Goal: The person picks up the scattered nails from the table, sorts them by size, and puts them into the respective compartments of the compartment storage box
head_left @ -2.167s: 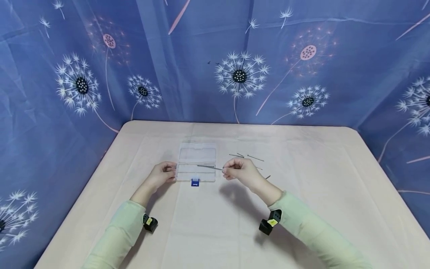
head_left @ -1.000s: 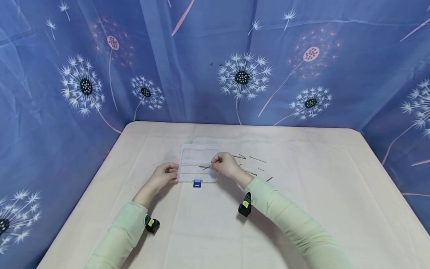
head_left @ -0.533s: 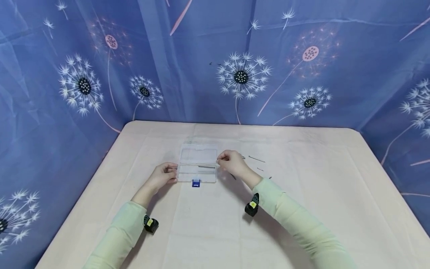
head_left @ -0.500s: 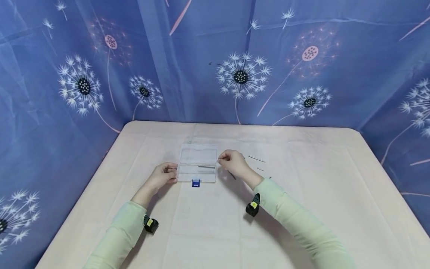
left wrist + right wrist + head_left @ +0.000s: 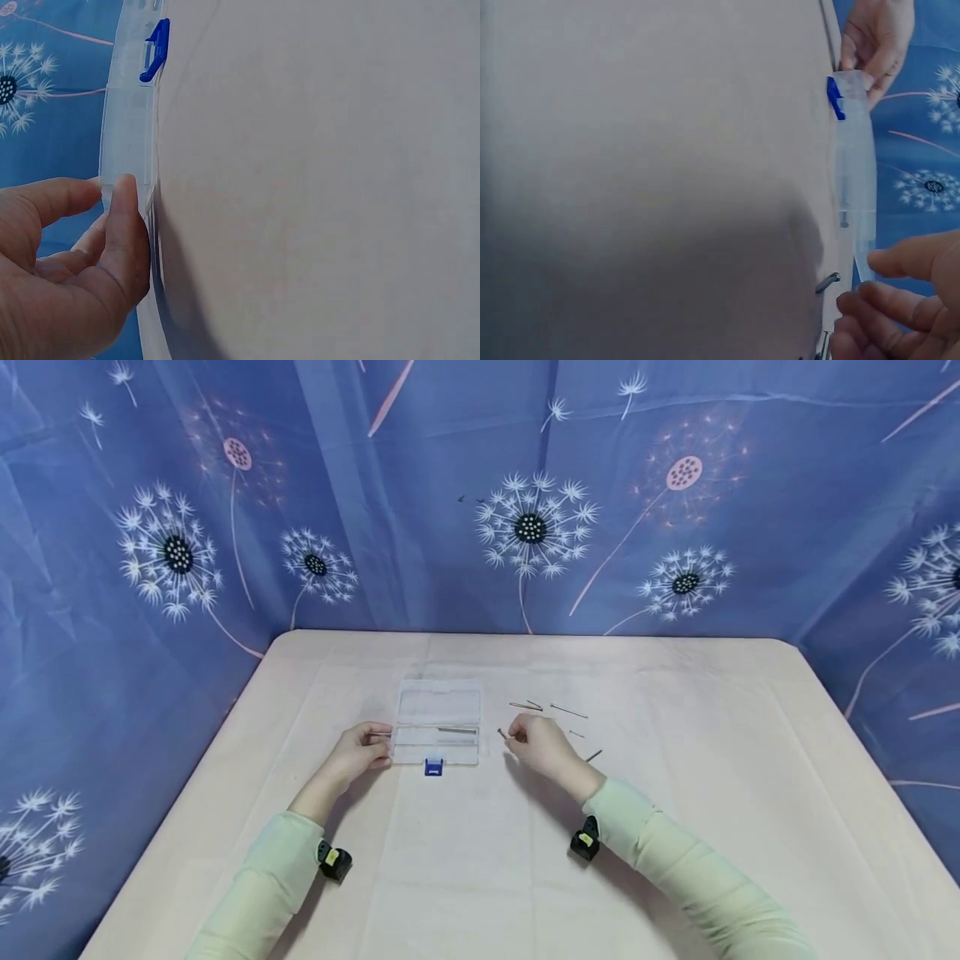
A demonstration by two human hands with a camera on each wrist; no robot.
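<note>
While left grip (image 5: 357, 750) pinches box (image 5: 414, 737), right grip (image 5: 546, 747) is beside nail (image 5: 502, 733), hold unclear; likely stiff, slick; pinch mid-shank.

1. The pale pinkish-beige, cloth-covered counter (image 5: 457, 868) has rounded far corners.
2. A clear plastic rectangular box (image 5: 408, 753) rests open on it, its blue plastic latch (image 5: 433, 767) facing the near side.
3. Slender metal nails (image 5: 569, 711) of differing lengths lie scattered to the box's right.
</note>
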